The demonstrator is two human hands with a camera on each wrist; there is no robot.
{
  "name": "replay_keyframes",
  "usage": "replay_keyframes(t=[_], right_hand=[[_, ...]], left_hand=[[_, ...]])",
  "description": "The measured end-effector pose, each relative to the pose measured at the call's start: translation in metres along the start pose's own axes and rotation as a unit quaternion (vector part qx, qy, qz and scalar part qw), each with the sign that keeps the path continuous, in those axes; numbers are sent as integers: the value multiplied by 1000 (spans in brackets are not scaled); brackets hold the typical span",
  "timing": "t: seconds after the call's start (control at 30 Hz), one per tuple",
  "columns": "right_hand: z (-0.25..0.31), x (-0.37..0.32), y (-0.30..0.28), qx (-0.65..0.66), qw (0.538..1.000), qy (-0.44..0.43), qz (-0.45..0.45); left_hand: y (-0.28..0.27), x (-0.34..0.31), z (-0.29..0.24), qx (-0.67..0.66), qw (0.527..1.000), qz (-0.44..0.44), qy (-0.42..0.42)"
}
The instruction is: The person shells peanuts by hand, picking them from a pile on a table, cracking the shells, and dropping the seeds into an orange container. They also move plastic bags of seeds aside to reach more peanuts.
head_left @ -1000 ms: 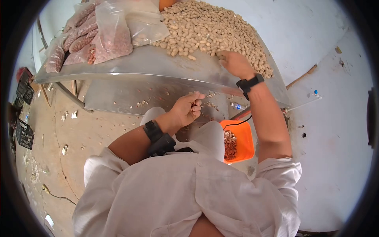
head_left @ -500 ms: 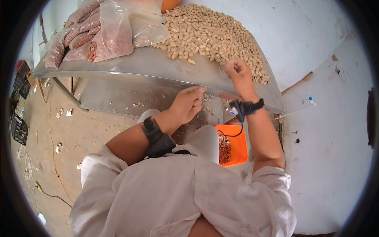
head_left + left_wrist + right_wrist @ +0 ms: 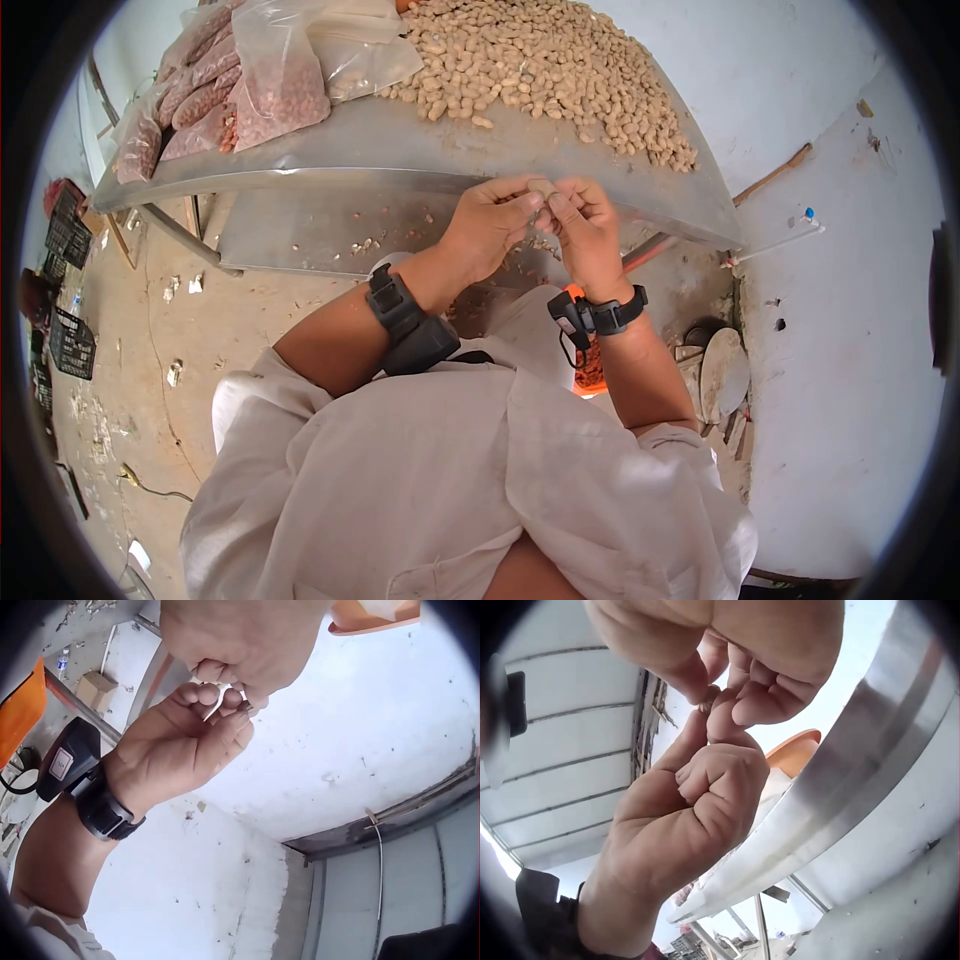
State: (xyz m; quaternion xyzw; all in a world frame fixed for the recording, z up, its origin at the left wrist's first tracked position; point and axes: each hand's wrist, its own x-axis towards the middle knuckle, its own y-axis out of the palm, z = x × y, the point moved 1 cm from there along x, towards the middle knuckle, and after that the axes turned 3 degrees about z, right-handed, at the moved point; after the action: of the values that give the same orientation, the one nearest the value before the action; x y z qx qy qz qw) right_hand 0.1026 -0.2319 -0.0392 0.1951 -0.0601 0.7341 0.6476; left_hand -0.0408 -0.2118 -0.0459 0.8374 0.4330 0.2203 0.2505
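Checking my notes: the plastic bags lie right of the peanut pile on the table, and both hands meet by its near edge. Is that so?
No: the plastic bags lie left of the peanut pile, as the head view shows. The rest holds.

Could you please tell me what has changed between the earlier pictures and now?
The right hand has left the edge of the peanut pile, coming back and leftward to meet the left hand by the table's near edge. Their fingertips now pinch what looks like a peanut. The pile and the filled bags look as they were.
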Motion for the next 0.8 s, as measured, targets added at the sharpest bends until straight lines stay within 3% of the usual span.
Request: replay_keyframes(t=[0.1, 0.2, 0.37, 0.47, 0.57, 0.6, 0.63, 0.67, 0.8], right_hand=[[-3, -2, -2, 90, 996, 21, 0], [-4, -3, -6, 72, 997, 28, 23], [-1, -6, -6, -11, 999, 5, 35], [9, -8, -2, -79, 997, 5, 11], [15, -10, 3, -214, 976, -12, 36], [15, -9, 6, -263, 963, -19, 56], [5, -5, 9, -304, 944, -122, 24], [2, -3, 11, -297, 946, -128, 6], [5, -5, 19, -296, 947, -116, -39]], left_hand=[[-1, 1, 3, 54, 999, -9, 2], [-2, 2, 5, 105, 994, -9, 25], [8, -2, -9, 201, 977, 19, 75], [-2, 5, -5, 347, 928, 39, 127], [2, 1, -8, 454, 887, 28, 80], [2, 2, -2, 448, 886, 15, 118], [-1, 5, 8, 441, 884, 2, 153], [-4, 8, 15, 434, 881, -12, 189], [2, 8, 16, 391, 899, -34, 194]])
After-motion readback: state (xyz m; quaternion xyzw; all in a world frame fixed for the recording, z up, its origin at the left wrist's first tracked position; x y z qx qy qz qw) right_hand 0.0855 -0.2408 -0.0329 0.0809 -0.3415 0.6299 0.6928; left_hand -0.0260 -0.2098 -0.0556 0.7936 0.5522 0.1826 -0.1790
